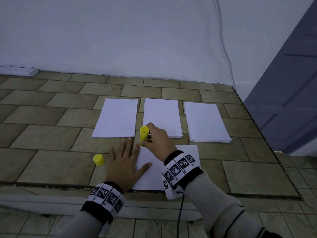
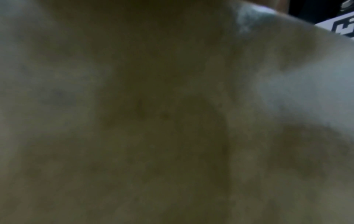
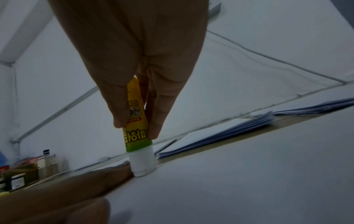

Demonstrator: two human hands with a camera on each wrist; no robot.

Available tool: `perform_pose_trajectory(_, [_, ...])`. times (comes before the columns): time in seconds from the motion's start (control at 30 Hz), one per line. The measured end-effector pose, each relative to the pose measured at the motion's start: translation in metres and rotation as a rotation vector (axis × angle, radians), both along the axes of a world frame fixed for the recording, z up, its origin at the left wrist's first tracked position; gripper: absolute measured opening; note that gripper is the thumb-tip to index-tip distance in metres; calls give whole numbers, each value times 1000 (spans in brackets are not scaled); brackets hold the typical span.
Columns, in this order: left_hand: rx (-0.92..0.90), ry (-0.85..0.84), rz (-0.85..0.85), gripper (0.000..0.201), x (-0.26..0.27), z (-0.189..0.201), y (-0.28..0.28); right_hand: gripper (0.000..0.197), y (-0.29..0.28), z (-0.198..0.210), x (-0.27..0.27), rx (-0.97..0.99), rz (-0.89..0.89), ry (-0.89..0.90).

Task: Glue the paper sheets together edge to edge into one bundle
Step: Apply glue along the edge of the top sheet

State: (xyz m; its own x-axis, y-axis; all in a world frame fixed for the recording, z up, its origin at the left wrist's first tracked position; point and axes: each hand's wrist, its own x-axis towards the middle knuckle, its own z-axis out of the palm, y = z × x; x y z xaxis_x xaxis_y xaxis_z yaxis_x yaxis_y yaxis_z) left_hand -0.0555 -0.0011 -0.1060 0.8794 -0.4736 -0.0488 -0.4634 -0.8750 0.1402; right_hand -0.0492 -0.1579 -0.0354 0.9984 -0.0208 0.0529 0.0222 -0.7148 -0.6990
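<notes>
head view: right hand (image 1: 155, 137) at centre frame pinches an uncapped yellow glue stick (image 1: 144, 134) upright, tip down on the upper left corner of the single paper sheet (image 1: 154, 170) lying lower centre, likely starting a glue line along that edge. left hand (image 1: 125, 162) lies flat, fingers spread, holding nothing, thumb on the sheet's left side, probably pinning it so it won't slide under the stick. yellow cap (image 1: 99, 159) stands on the tiles left of that hand, apart, out of the way. three paper stacks (image 1: 116, 118) in a row across mid frame, beyond the hands, apart from each other and untouched, supply for joining. surface is a tan tiled counter (image 1: 51, 134) meeting a white wall (image 1: 120, 31); white power strip (image 1: 18, 70) at upper left, a white cable (image 1: 224, 48) down the wall at upper right, grey-blue door (image 1: 291, 83) at far right. left wrist view: only blur, dark and noisy, a marker corner at upper right; nothing usable. right wrist view: fingers (image 3: 162, 109) and thumb grip the glue stick barrel, white glue end touching the sheet, left hand's fingertip just beside it; paper stacks at right, cluttered jars (image 3: 17, 180) blurry at lower left.
</notes>
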Motion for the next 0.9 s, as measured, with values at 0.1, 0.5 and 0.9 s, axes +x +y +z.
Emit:
perform_pose_trajectory(0.1, [9,-6,-4,103,0,-3,1,37,-3,2,0,-56,5,11])
perform_pose_trajectory(0.5, [-1,-13,-1,99,0,-4,1,14,-81,7,-44,21,-176,-9])
perform_pose_trajectory(0.9, [-38,-45,7,106,-1,-4,1,23,-138,7,-72,16,-399,-38])
